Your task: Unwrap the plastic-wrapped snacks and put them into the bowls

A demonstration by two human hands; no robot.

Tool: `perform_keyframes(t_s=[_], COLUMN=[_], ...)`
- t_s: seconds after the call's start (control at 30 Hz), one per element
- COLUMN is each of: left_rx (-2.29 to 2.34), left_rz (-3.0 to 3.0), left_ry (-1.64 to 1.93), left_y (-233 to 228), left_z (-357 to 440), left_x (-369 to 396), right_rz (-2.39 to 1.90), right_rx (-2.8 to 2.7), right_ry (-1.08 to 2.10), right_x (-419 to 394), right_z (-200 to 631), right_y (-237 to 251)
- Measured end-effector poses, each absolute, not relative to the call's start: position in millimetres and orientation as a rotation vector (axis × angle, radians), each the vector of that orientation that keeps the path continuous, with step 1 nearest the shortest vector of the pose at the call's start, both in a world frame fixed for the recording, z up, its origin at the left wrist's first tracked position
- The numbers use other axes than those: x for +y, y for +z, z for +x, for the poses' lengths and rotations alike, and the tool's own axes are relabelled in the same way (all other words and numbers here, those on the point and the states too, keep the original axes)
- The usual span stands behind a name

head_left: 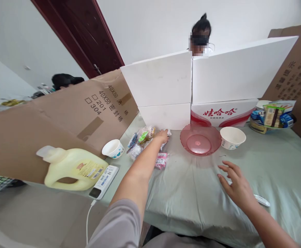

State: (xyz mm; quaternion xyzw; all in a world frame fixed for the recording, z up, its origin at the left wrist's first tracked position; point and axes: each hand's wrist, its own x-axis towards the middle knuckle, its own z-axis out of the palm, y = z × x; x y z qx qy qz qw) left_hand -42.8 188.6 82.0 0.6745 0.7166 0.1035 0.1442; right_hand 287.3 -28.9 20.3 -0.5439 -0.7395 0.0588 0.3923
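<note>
Across a green cloth-covered counter [186, 193], backed by brown cardboard [49, 113] and white boxes [163, 82]: at far left, a yellow jug [75, 168], then a corded white device [104, 182] and a paper bowl [113, 148]. Just right of that bowl, a heap of small wrapped packets [142, 136]. Left grip [162, 135] down on the heap's far right edge — cannot tell whether clamped on anything. Next, a pink dish [200, 143] beside a white bowl [233, 137]. Nearer, right grip [235, 184] over the counter — fingers and thumb apart. Farthest right, piled packages [273, 116].
</note>
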Motion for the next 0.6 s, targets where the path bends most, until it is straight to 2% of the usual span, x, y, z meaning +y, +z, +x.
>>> perform_keyframes(t_s=[0.17,0.4,0.5,0.6], left_rx=[2.107,2.236,1.754,1.265], left_rz=[2.075,2.118,2.339,2.445], left_ry=[0.25,0.689,1.198,1.192], left_y=[83.6,104.4,90.5,62.8], left_z=[-28.4,-34.8,-30.8,-8.8], left_x=[186.2,131.3,84.6,43.3], right_rz=[-1.404,-1.526,-1.575,-1.641], right_rx=[-1.924,-1.929,-1.989,-2.084], right_ry=[0.203,0.104,0.0,-0.04], right_x=[-48.9,-70.4,-78.5,-83.7], right_z=[294.1,347.4,366.8,373.9], right_y=[18.1,16.2,8.4,-0.4])
